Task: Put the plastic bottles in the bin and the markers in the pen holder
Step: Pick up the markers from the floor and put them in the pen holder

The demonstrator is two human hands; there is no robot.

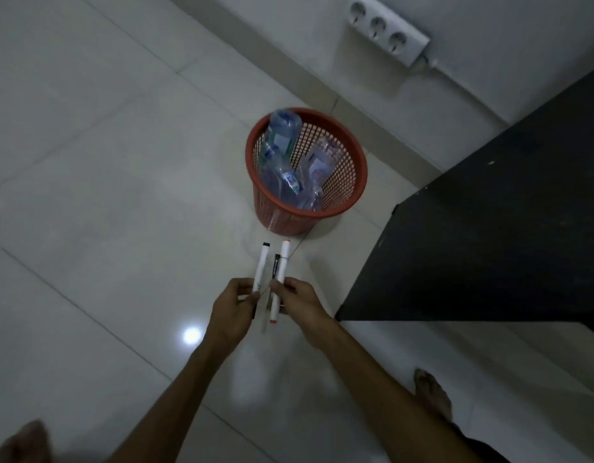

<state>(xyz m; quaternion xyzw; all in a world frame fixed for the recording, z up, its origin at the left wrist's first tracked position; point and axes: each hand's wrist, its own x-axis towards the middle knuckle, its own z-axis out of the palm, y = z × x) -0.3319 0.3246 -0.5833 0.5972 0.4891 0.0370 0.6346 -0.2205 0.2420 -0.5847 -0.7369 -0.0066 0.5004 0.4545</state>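
Note:
A red mesh bin (352, 182) stands on the floor by the wall with several clear plastic bottles (282, 142) inside it. In front of the bin, both my hands hold markers upright above the floor. My left hand (230, 312) pinches a white marker with a black cap (261, 265). My right hand (304, 304) grips a white marker with orange ends (282, 262) together with a dark marker (275, 267). No pen holder is in view.
A black table (506, 228) fills the right side, its corner close to my right hand. A white power strip (387, 30) sits on the wall at the top. My bare feet (432, 396) stand on the pale tiled floor (105, 178).

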